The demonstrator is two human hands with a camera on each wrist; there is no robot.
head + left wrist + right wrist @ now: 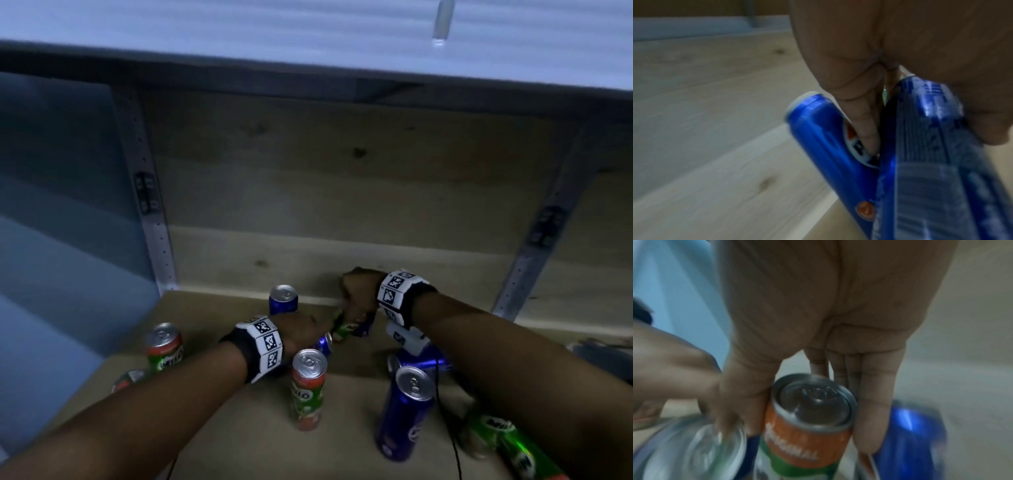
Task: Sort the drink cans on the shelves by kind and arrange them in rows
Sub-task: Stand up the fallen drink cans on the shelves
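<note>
Blue cans and green-and-red Milo cans are scattered on a wooden shelf (246, 442). My left hand (306, 333) grips a blue can (324, 343) tilted on its side; in the left wrist view that blue can (931, 146) fills the right, with a second blue can (824, 146) right beside my fingers. Just behind it, my right hand (352, 313) reaches down and grips a Milo can (342, 329). The right wrist view shows the Milo can (807, 421) near its top, with thumb on one side and fingers (871, 410) on the other.
Upright stand a blue can (283, 299) at the back, a Milo can (164, 347) at left, a Milo can (308, 387) in the middle and a blue can (404, 414) in front. More cans lie at right (507, 442). A shelf board (308, 41) hangs overhead.
</note>
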